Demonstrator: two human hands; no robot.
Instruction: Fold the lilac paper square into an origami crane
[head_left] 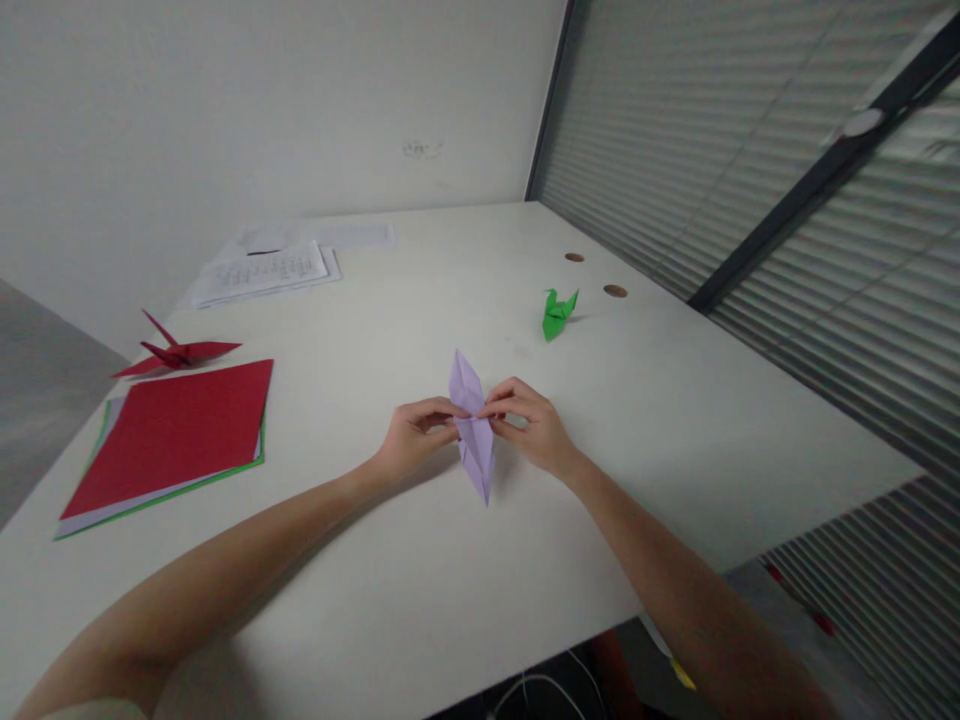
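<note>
A folded piece of lilac origami paper [475,446], long and diamond-shaped with pointed ends, is held just above the white table. My left hand [420,430] pinches its left edge near the middle between thumb and fingers. From the other side, my right hand [532,425] grips the right edge at about the same height, with its fingertips close to those of the left. The fingertips partly cover the paper's middle. Beyond my right hand stands a small green origami crane [558,315].
On the left lies a stack of coloured paper sheets [180,430], red on top, with a red origami crane [178,353] behind it. Papers with writing [262,272] lie at the back left. Two round holes pierce the table [337,610] near the blinds [675,140] on the right.
</note>
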